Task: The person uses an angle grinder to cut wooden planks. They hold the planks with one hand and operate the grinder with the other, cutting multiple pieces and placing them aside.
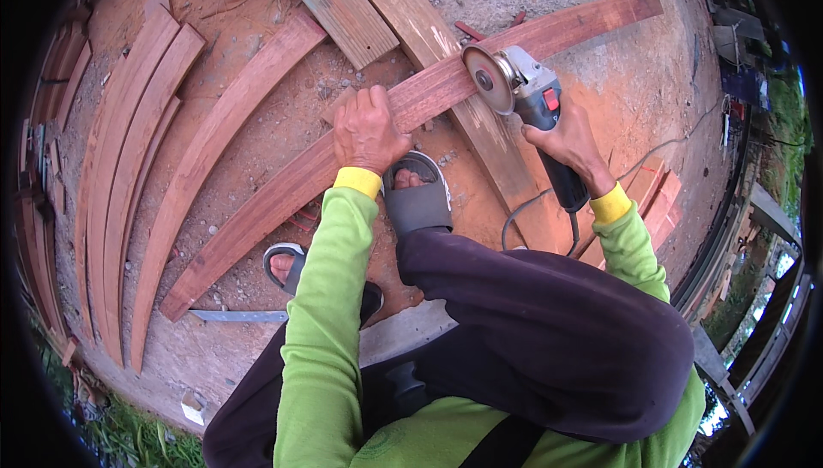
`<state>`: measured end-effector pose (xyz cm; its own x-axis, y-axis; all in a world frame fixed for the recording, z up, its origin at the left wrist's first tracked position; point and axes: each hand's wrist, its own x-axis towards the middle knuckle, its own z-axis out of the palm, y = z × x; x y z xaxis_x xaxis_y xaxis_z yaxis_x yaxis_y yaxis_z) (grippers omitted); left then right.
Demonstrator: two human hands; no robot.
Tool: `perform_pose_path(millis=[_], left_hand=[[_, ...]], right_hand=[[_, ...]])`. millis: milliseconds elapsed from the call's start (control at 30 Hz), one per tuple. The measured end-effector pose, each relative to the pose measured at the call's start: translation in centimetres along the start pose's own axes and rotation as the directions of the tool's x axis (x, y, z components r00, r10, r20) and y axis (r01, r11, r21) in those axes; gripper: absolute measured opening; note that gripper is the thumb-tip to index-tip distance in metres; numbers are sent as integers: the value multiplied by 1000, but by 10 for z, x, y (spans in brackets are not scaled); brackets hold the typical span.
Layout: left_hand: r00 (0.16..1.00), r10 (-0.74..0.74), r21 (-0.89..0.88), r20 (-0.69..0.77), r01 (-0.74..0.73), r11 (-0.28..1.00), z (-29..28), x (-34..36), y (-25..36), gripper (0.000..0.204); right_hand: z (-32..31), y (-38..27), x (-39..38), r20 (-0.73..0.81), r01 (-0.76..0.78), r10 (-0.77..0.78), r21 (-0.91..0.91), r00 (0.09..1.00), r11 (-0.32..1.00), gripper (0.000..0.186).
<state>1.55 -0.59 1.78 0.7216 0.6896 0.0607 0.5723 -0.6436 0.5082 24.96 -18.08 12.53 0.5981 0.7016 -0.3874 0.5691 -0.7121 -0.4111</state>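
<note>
My left hand (367, 125) grips a long, curved reddish wooden board (583, 27), which runs diagonally from lower left to upper right over a wide brown plank (493, 159). My right hand (566, 138) is closed round the handle of an angle grinder (544, 95) with a red switch and a silver head. Its round disc (484, 78) is at the board's lower edge, right of my left hand; whether they touch I cannot tell. A cord trails from the grinder. My sandalled feet (411, 194) rest on the ground beside and below the board.
Several curved boards (120, 211) lie at the left. Grooved planks (330, 1) are at the top, short boards (651, 202) at the right under a cable. A grey metal strip (236, 315) lies near the lower left. Stacked wood (43, 245) and greenery line the rim.
</note>
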Motion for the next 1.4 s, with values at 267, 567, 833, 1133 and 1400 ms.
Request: perform_pose_path(millis=[267,567,833,1133,1400], left_hand=[[1000,-14,9,13,14,1000,-1,0,1,46],[1000,14,16,6,-14,1000,0,-1,-1,45],[1000,14,25,5,-14,1000,0,-1,-2,47],[1000,-21,-10,16,21,1000,-1,-1,1,47],[1000,22,4,-20,-22,1000,3,0,-2,44]], right_hand=[[0,-2,4,-2,16,-16,30,1000,999,56],[2,1,6,-12,21,-21,23,1000,1000,54],[2,-2,8,-4,-3,3,-9,1000,1000,53],[4,-1,11,-15,35,-35,16,999,999,55],[6,3,14,-17,42,-41,23,999,999,55]])
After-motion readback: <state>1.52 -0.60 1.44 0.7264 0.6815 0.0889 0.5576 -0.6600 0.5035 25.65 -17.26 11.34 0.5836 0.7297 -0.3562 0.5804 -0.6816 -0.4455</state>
